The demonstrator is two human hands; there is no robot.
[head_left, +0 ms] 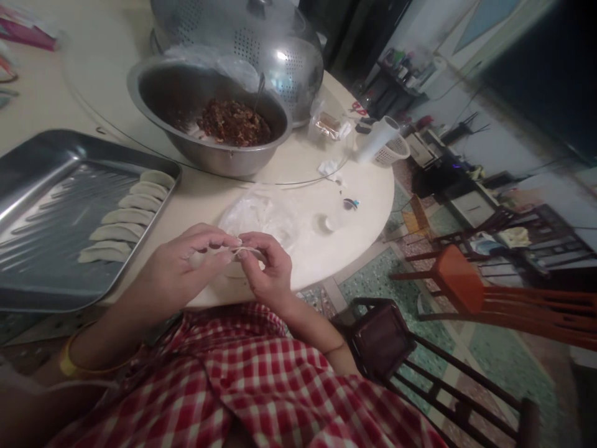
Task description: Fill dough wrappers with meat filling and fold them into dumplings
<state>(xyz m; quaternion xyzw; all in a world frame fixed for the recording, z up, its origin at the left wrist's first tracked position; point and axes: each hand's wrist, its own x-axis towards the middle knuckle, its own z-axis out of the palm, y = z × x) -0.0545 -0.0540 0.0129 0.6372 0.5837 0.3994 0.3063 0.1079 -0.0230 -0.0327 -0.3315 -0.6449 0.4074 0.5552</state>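
Note:
My left hand (186,264) and my right hand (265,267) meet over the table's near edge, both pinched shut on a pale dumpling (240,254) held between the fingertips. Its filling is hidden by my fingers. Just beyond my hands lies a clear plastic bag of wrappers (259,214). A steel bowl (153,93) of dark minced filling (231,121) with a spoon in it stands farther back. To the left, a metal tray (41,186) holds a row of several folded dumplings (125,218).
An upturned metal colander (280,50) sits behind the bowl. Small packets, a white cup and a little basket lie at the round table's far right. Wooden chairs (466,292) stand on the patterned floor to the right. My red checked clothing fills the bottom.

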